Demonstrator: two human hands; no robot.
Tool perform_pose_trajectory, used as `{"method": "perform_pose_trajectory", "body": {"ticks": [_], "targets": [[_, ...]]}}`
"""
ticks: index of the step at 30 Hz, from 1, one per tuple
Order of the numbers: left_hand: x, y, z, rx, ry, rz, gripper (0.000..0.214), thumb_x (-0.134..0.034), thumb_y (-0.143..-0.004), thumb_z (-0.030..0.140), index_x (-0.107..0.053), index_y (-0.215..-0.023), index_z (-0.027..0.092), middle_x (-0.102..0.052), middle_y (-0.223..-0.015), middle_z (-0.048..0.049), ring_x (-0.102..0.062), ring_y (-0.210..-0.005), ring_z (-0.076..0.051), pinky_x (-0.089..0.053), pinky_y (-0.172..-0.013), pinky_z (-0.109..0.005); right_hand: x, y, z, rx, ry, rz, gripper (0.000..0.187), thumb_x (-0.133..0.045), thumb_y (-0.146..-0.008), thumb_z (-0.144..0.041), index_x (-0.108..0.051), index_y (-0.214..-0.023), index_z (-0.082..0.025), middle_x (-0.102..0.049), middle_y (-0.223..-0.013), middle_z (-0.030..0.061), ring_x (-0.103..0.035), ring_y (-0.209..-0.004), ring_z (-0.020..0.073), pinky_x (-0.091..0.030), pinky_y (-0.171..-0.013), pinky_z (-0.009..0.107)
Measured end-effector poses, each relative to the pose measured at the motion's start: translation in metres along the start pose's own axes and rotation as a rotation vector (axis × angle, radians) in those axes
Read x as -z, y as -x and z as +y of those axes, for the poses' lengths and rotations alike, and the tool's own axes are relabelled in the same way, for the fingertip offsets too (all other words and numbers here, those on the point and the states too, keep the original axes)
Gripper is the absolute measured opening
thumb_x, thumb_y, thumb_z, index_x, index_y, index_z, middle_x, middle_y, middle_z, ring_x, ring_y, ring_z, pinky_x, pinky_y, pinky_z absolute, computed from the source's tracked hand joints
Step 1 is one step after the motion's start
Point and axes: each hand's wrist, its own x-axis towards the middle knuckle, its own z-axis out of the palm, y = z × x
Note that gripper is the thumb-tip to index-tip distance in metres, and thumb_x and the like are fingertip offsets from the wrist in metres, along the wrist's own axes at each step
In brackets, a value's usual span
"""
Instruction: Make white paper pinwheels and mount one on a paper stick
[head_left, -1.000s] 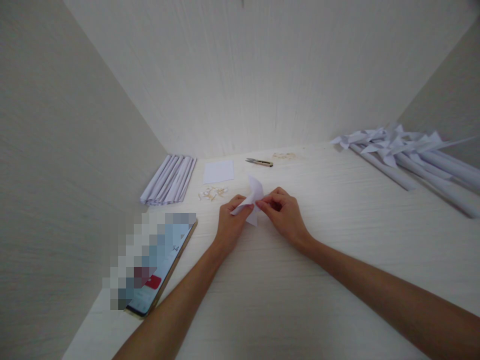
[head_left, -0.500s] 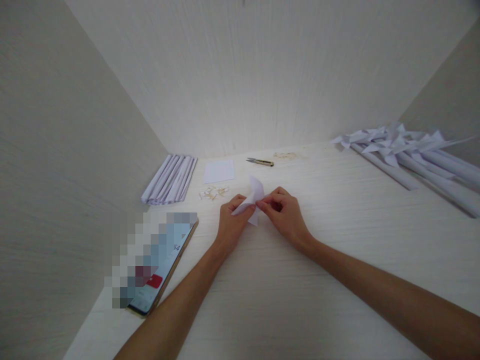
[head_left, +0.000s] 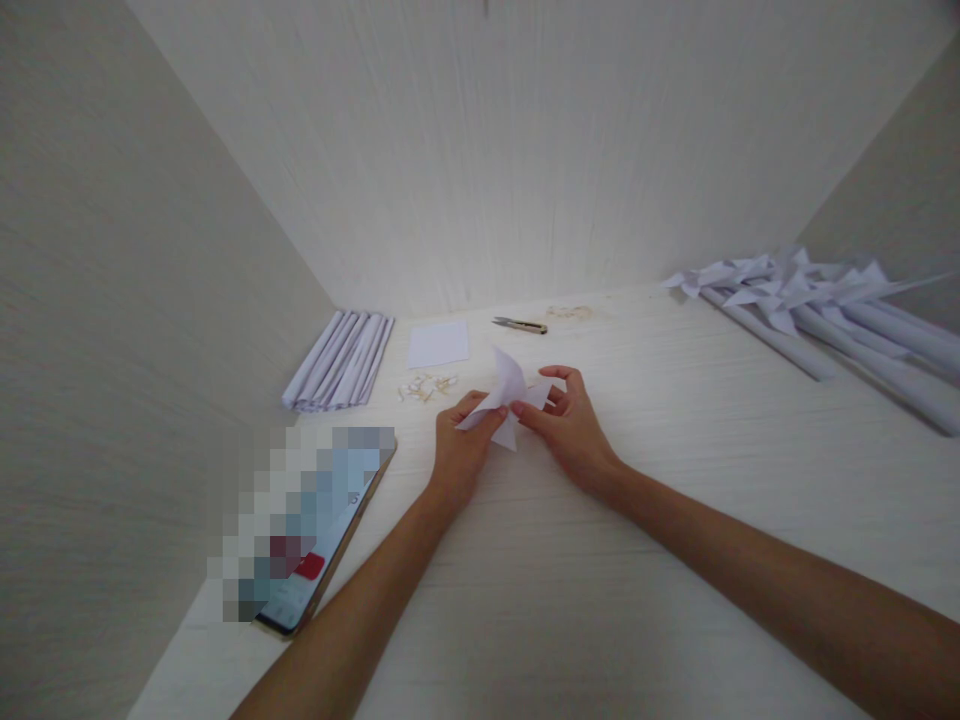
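Observation:
Both hands meet at the middle of a pale wooden table [head_left: 570, 600] around a small folded white paper piece [head_left: 508, 385] with pointed flaps. My left hand [head_left: 463, 448] pinches its left side between thumb and fingers. My right hand [head_left: 570, 425] grips the right flap, its fingers partly uncurled. The paper stands a little above the tabletop.
A phone [head_left: 311, 545] lies at the left front. Behind it are a bundle of rolled paper sticks [head_left: 341, 358], a white paper square [head_left: 437, 343], small pale scraps [head_left: 426, 386] and a snipper [head_left: 519, 324]. Several finished paper pinwheels [head_left: 817, 305] lie at the right. Walls enclose three sides.
My right hand's fingers have uncurled and a paper flap has swung out to the right. The left hand has stayed almost still.

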Motion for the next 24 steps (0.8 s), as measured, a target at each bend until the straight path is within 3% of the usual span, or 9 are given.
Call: {"method": "perform_pose_trajectory", "body": {"ticks": [7,12,15,19,24], "targets": [[-0.001,0.001,0.004,-0.116,-0.143,0.021,0.009,-0.061,-0.061,0.022,-0.062,-0.057,0.015,-0.053,-0.071,-0.0012,-0.049,-0.067,-0.012,-0.038,-0.059,-0.021,0.000,0.002,0.000,-0.028,0.051,0.037,0.050,-0.066,-0.057,-0.027,-0.035,-0.096,-0.023,-0.055,-0.062,-0.0068,-0.055,-0.051,0.0096,-0.048,-0.051,0.025],[0.000,0.000,0.004,-0.105,-0.212,0.012,0.011,-0.061,-0.063,0.025,-0.065,-0.065,0.015,-0.055,-0.073,-0.0012,-0.050,-0.066,-0.012,-0.038,-0.057,-0.021,0.003,-0.003,0.002,-0.004,0.059,0.058,0.049,-0.066,-0.056,-0.025,-0.034,-0.092,-0.023,-0.055,-0.059,-0.0080,-0.054,-0.050,0.0096,-0.048,-0.051,0.025],[0.005,-0.002,0.006,-0.012,-0.159,-0.053,0.018,-0.064,-0.060,0.026,-0.064,-0.073,0.014,-0.059,-0.070,-0.0005,-0.051,-0.062,-0.011,-0.038,-0.056,-0.022,0.009,-0.009,-0.001,0.016,0.065,-0.029,0.048,-0.066,-0.056,-0.021,-0.033,-0.091,-0.023,-0.055,-0.058,-0.0092,-0.055,-0.050,0.0092,-0.047,-0.051,0.023],[0.015,-0.005,0.011,0.159,0.047,-0.262,0.014,-0.061,-0.062,0.026,-0.063,-0.068,0.014,-0.059,-0.060,0.0007,-0.052,-0.057,-0.011,-0.039,-0.057,-0.023,0.016,-0.013,-0.010,-0.021,0.151,-0.229,0.048,-0.064,-0.056,-0.017,-0.032,-0.091,-0.024,-0.056,-0.058,-0.0101,-0.053,-0.045,0.0081,-0.042,-0.044,0.019],[0.020,-0.006,0.012,0.249,0.034,-0.268,0.009,-0.063,-0.056,0.021,-0.059,-0.053,0.013,-0.052,-0.048,0.0031,-0.047,-0.047,-0.008,-0.036,-0.051,-0.022,0.018,-0.011,-0.019,-0.063,0.258,-0.374,0.047,-0.062,-0.057,-0.013,-0.032,-0.092,-0.024,-0.056,-0.059,-0.0098,-0.050,-0.041,0.0073,-0.038,-0.037,0.017]]}}
